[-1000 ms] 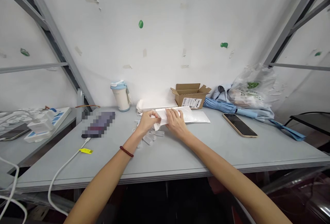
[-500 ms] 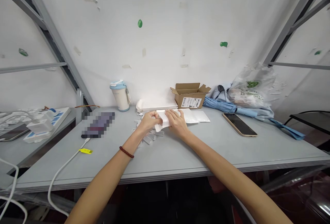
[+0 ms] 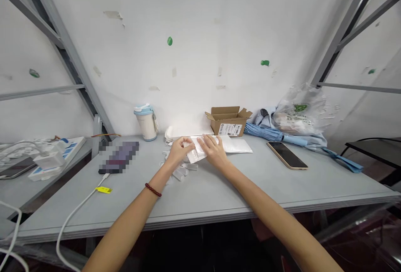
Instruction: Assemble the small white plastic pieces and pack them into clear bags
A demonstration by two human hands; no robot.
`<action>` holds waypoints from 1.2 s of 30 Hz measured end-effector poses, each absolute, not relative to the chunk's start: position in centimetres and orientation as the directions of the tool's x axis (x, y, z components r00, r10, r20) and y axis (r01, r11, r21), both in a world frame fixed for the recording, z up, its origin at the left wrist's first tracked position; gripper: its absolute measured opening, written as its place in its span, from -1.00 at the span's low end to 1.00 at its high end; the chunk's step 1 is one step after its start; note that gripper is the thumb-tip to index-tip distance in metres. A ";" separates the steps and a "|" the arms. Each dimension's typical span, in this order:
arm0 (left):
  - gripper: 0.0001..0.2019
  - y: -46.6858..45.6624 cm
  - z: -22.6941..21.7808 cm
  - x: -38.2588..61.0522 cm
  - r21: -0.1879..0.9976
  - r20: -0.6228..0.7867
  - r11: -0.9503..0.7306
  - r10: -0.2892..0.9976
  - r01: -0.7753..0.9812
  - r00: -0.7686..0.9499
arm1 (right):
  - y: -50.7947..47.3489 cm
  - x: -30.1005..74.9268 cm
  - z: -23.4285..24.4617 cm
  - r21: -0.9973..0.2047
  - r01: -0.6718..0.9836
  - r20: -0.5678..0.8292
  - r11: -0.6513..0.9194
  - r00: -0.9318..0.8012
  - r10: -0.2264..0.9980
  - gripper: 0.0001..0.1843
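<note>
A white bubble mailer (image 3: 236,144) lies across the middle of the table, with its left end slightly raised. My left hand (image 3: 179,150) has its fingertips pinched at that left end, where a bubbled surface shows. My right hand (image 3: 214,150) grips the mailer further right, fingers over its top; its thumb is hard to make out. Beneath and in front of the raised end lie several small translucent plastic pieces (image 3: 178,175). A stack of white packaging (image 3: 188,131) rests just behind my hands.
An open cardboard box (image 3: 230,126) and a blue-and-cream cup (image 3: 146,123) stand by the wall. To the right are a phone (image 3: 287,156), a folded blue umbrella (image 3: 266,132) and a plastic bag (image 3: 300,115). A pixelated dark device (image 3: 120,157) with a white cable (image 3: 78,209) lies left.
The camera view has tilted up slightly. My left fingers have shifted on the mailer's end, whose bubbled surface now shows. My right hand keeps its place on the mailer.
</note>
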State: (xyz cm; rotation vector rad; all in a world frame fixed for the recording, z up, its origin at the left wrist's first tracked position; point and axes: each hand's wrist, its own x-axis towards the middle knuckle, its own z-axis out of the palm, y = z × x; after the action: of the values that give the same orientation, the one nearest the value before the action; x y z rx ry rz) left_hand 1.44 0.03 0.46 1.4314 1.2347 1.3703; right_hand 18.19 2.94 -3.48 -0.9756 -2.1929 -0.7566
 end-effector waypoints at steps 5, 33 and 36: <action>-0.57 -0.2 1.2 1.1 0.983 0.156 -0.153 0.988 -0.103 0.019 | 2.7 18.3 -3.3 0.222 0.796 0.729 0.562 -0.519 0.447 -0.54; -0.71 -0.2 -1.0 1.8 0.401 0.662 -0.682 0.678 0.612 0.321 | 2.7 18.7 -2.8 0.197 0.809 0.848 0.554 -0.424 0.317 -0.65; -0.78 -0.3 -0.8 2.2 0.443 0.636 -0.653 0.712 0.614 0.299 | 2.2 18.4 -2.3 0.242 0.793 0.860 0.559 -0.442 0.254 -0.68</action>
State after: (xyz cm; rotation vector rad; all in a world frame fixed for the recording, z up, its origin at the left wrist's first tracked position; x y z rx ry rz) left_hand 2.15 -0.31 -0.83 2.4367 1.2503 1.2880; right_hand 18.45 2.19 -2.32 -0.8425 -1.9715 -0.8295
